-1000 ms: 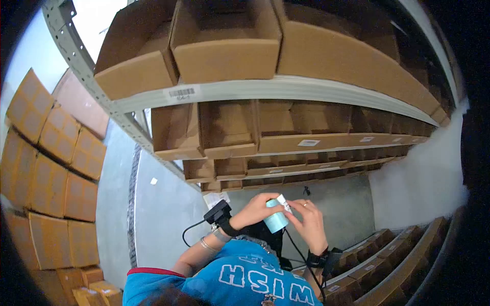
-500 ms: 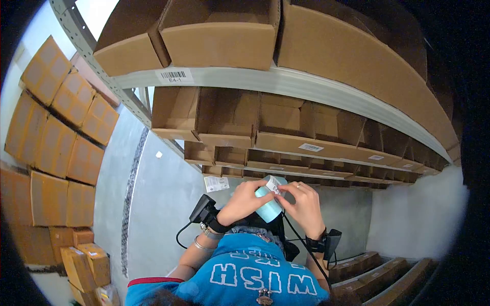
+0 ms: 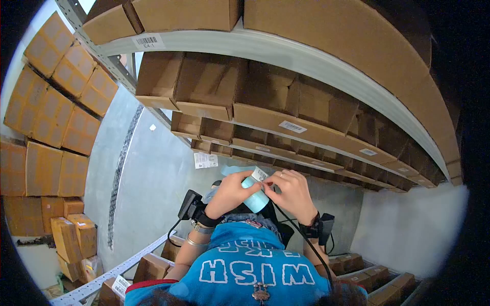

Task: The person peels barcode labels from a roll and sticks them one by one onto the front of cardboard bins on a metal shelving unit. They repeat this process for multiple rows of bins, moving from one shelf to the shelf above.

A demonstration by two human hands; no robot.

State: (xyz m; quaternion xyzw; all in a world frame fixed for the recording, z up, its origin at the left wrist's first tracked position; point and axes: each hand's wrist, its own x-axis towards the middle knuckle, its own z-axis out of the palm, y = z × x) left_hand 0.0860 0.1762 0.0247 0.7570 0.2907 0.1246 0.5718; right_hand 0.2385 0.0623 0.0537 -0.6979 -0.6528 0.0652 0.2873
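Up close to the chest, both hands meet on a pale blue roll (image 3: 255, 198) held just in front of the blue shirt (image 3: 250, 265). Left hand (image 3: 230, 193) wraps around the roll's near side, fingers curled tight on it. Right hand (image 3: 290, 193) pinches the white label (image 3: 259, 175) at the roll's top end between thumb and fingertips, a ring on one finger. Each wrist carries a dark strapped device (image 3: 191, 206) with a cable trailing down. Above and ahead, metal shelves (image 3: 286, 53) run off to the right, packed with open cardboard bins (image 3: 204, 92), some with barcode tags. Stacked cartons (image 3: 56, 127) stand well apart on the left across the grey floor (image 3: 153, 173)
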